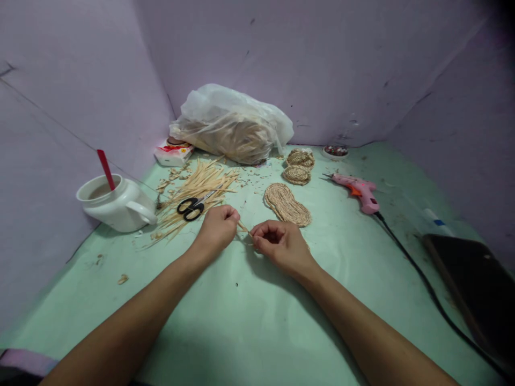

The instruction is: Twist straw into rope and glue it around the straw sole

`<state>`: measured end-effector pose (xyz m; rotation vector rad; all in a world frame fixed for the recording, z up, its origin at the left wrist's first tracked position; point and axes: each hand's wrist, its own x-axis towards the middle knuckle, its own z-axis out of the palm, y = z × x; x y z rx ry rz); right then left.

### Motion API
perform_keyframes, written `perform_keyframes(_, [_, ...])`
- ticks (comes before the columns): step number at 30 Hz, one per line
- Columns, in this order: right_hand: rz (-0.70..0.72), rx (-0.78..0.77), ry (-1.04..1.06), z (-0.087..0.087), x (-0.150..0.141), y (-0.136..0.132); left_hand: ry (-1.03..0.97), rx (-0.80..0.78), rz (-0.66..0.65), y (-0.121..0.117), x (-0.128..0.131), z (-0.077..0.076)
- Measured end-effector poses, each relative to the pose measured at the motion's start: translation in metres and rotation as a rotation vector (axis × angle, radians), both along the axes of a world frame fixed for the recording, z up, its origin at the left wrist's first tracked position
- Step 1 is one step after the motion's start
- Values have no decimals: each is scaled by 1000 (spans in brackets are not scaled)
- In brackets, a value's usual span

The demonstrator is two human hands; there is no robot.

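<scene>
Between my two hands runs a short tan fibre strip, pinched at both sides. My left hand is closed, thumb against fingers, on the strip's left part. Thumb and fingertips of my right hand close on its other end, a little lower and to the right. Just beyond my right hand lies a woven, sole-shaped coil of braided fibre. Black-handled scissors rest on a loose pile of pale strips beyond my left hand.
A white pitcher with a red stick stands left. Behind are a plastic bag, a small box, coiled woven pieces and a small dish. A pink glue gun, its black cord and a dark phone-like slab lie right.
</scene>
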<state>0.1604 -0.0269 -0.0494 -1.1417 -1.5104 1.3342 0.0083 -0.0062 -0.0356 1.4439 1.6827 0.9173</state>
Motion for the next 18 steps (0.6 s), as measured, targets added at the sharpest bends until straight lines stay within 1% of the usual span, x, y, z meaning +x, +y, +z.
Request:
perform_keyframes(4, [13, 72, -34, -1, 1, -1, 50, 45, 15, 2, 3, -5])
perform_keyframes(8, [14, 53, -31, -2, 2, -2, 51, 82, 0, 2, 4, -1])
perform_keyframes(10, [12, -22, 14, 0, 3, -2, 27, 103, -37, 1, 1, 4])
perform_keyframes(14, [-28, -315, 259, 7, 4, 3, -44, 117, -121, -4, -4, 12])
perform_keyframes(16, [-34, -445, 353, 10, 5, 5, -93, 118, -135, -6, -5, 15])
perform_keyframes(18, [-1, -533, 376, 12, 8, 7, -135, 118, -129, -7, -5, 17])
